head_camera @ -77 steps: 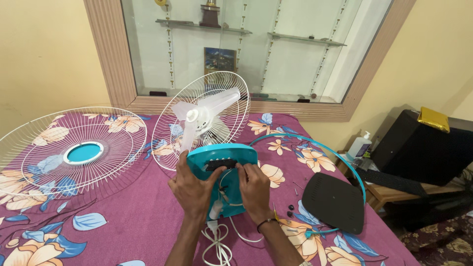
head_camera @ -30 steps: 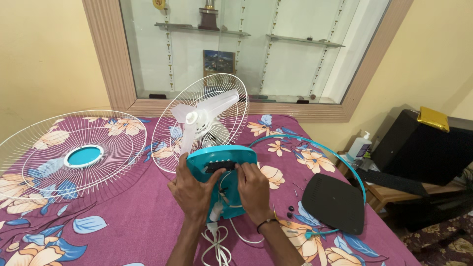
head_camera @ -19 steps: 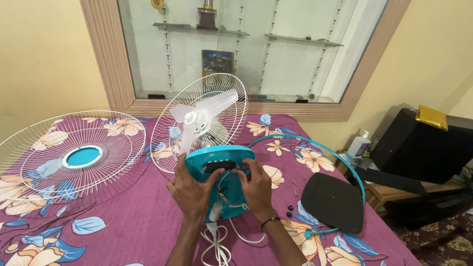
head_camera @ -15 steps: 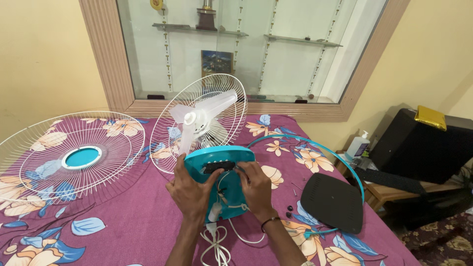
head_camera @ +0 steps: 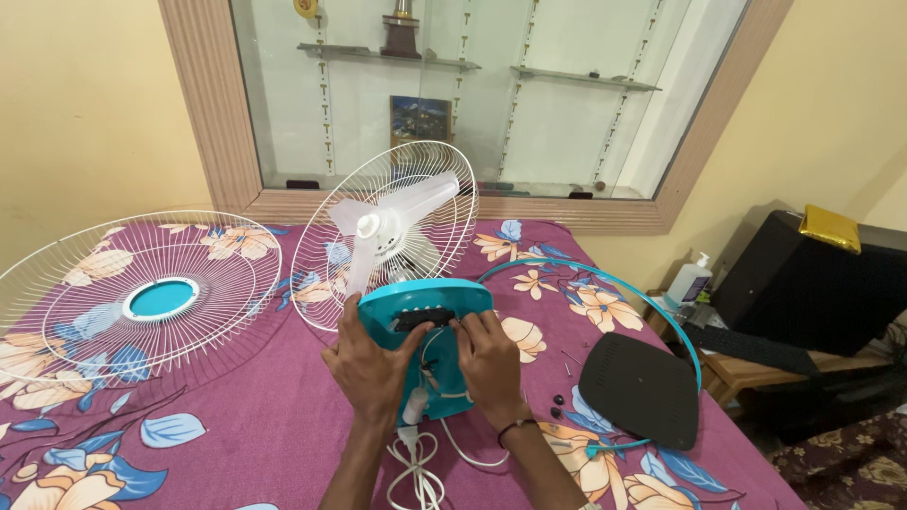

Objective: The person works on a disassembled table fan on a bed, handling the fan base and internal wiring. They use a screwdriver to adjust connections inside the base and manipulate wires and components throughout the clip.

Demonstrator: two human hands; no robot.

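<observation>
Far left I see the loose front grille (head_camera: pixel 142 300) flat on the bed (head_camera: pixel 274 425). At centre my left hand (head_camera: pixel 370 366) and right hand (head_camera: pixel 489 361) grip the teal fan base (head_camera: pixel 425 331), long axis upright, blades (head_camera: pixel 392 227) facing away toward the upper frame.

Fan base (head_camera: pixel 425 340): teal plastic, rounded at the far edge, opened on its underside, tipped up toward the viewer. It was held between the left hand (head_camera: pixel 370 364) and the right hand (head_camera: pixel 489 364), whose fingertips met at its upper part. Black switch block (head_camera: pixel 422 319): rectangular, set inside the base just under the fingertips of both hands. Internal wires (head_camera: pixel 430 364): white, thin, running down the cavity between the two palms. Power cord (head_camera: pixel 416 463): white, looped loosely on the cloth below the wrists, leaving the base at its near end.
</observation>
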